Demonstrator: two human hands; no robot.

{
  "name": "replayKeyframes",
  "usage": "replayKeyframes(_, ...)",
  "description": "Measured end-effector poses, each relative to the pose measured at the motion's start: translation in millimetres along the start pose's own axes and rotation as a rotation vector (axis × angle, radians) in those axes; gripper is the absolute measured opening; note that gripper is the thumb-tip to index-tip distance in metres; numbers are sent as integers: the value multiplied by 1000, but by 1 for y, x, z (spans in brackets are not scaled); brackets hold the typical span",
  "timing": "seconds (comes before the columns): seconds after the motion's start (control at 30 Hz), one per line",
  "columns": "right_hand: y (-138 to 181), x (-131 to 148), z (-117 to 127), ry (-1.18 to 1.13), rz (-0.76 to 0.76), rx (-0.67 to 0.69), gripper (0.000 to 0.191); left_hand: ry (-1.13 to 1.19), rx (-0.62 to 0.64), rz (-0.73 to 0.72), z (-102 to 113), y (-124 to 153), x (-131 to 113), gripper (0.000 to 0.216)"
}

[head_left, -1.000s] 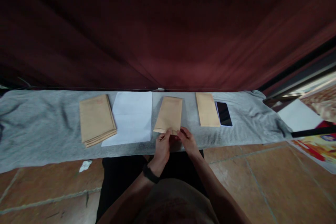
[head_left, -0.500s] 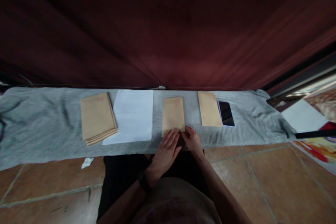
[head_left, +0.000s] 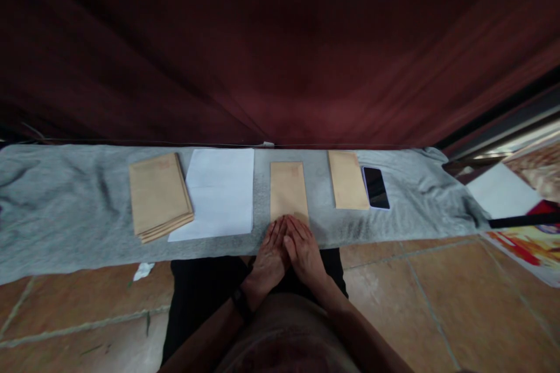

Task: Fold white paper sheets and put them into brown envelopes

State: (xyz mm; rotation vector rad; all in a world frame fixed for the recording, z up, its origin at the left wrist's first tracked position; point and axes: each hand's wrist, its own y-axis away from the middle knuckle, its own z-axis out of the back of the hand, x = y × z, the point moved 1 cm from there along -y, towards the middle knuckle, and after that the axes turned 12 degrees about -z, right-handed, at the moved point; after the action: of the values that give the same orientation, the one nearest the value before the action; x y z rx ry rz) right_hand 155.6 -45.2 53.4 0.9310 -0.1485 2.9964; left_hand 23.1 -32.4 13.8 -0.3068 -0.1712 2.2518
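Note:
A brown paper envelope [head_left: 287, 189] lies in front of me on the grey cloth, a faint reddish mark near its top right corner. My left hand [head_left: 271, 253], with a dark band at the wrist, rests flat on the envelope's near end, fingers stretched out. Beside it and touching it, my right hand [head_left: 304, 249] also lies flat there, fingers extended. Together they cover the envelope's near edge. To the left, a stack of brown envelopes [head_left: 160, 192] overlaps some white paper sheets [head_left: 221, 192]. Another brown envelope [head_left: 349, 180] is on the right.
Right of that envelope lies a phone [head_left: 375, 187] with a pale purple edge. The grey cloth [head_left: 79, 204] covers a narrow surface against a dark red curtain [head_left: 280, 70]. A scrap of white tissue [head_left: 143, 271] is on the tiled floor [head_left: 394, 297].
My right hand has moved left from the envelope's near right corner and now lies flat against my left hand. The flap seen at the near end is now under the hands.

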Motion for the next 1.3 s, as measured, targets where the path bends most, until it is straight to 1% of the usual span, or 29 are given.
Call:
replayKeyframes(0.07, 6, 4, -6, 56, 18, 34, 52, -7, 3, 33, -4, 2, 1, 65)
replayKeyframes(0.13, 9, 1, -11, 109, 6, 25, 53, -11, 6, 68, -4, 2, 0, 65)
replayKeyframes(0.33, 14, -25, -7, 203, 1, -7, 53, -12, 6, 88, 14, 2, 2, 65)
replayKeyframes(0.43, 15, -32, -3, 224, -9, -25, 54, -12, 4, 100, 18, 4, 4, 68)
replayKeyframes(0.67, 20, -43, 0, 222, -39, -89, 54, -28, -13, 171, 17, 10, 5, 70)
replayKeyframes(0.77, 21, -42, 1, 218, -55, -111, 55, -27, -28, 198, 20, 11, 5, 67)
replayKeyframes(0.83, 19, -38, 1, 225, -69, -120, 57, -1, -43, 219, 23, 8, 7, 60)
replayKeyframes(0.9, 18, -31, -1, 236, -59, -113, 57, 52, -77, 259, 26, 4, 12, 52)
replayKeyframes(1.0, 15, -22, -7, 241, -16, -85, 56, 188, -187, 329, 28, -6, 22, 48)
replayKeyframes(1.1, 13, -17, -11, 241, -12, -105, 57, 391, -311, 420, 25, -17, 33, 54)
replayKeyframes(1.17, 11, -16, -11, 239, -17, -127, 57, 543, -373, 517, 22, -23, 41, 60)
replayKeyframes(1.3, 4, -12, -9, 220, -41, -154, 57, 865, -411, 725, 18, -35, 52, 75)
